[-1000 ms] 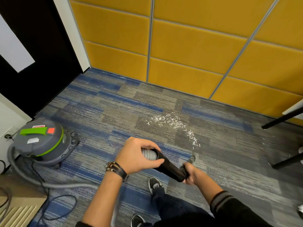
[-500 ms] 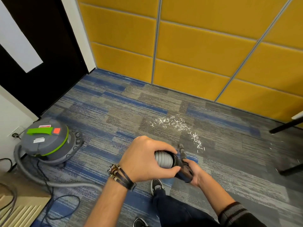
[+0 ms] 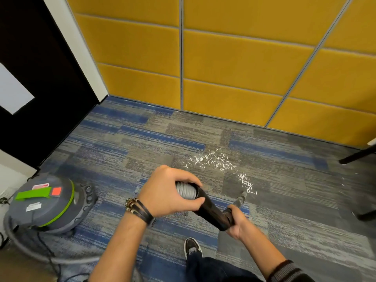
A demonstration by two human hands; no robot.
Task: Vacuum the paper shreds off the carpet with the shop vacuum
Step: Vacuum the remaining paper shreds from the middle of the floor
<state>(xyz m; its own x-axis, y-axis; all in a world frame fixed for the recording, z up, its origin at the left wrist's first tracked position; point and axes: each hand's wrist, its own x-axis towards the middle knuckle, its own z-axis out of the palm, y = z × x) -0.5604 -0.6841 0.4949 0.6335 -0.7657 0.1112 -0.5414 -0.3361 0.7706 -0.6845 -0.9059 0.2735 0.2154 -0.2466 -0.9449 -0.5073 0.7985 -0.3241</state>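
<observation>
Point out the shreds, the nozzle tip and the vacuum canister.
paper shreds (image 3: pixel 215 161), head view, middle of the main scatter.
nozzle tip (image 3: pixel 242 196), head view, end nearest the shreds.
vacuum canister (image 3: pixel 53 210), head view, grey lid.

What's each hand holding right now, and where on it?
Left hand grips the grey ribbed vacuum hose at its joint with the black plastic wand handle; right hand grips that handle's lower end.

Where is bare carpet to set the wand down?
Bare: carpet between shop vacuum and paper shreds; strip between shreds and yellow wall. Crowded: shred trail by the nozzle, hose beside the vacuum, furniture legs far right.
</observation>
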